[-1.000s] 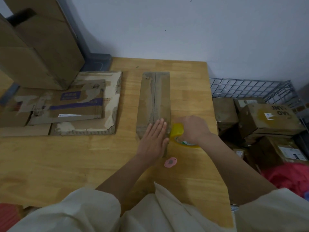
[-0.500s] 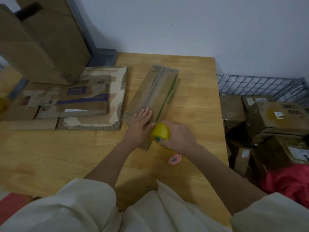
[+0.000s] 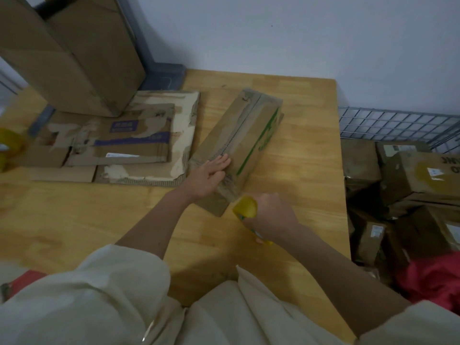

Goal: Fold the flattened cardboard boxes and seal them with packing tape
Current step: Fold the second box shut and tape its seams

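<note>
The left hand (image 3: 211, 176) lies with fingers straight on the folded cardboard box (image 3: 239, 145), angled on the bench (image 3: 306, 170). Just right, right-hand (image 3: 271, 212) fingers curl round yellow packing tape (image 3: 245, 207). Flattened cardboard (image 3: 119, 143) lies left of them.

Folded box (image 3: 239, 148) mid-table (image 3: 306, 150) — flattened cardboard (image 3: 149, 135) to its left, wire bin (image 3: 398, 125) right.

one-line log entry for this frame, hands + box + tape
step: taping box seam | left hand: flat on long box | right hand: grips yellow tape roll at box's near end | surface: wooden table
</note>
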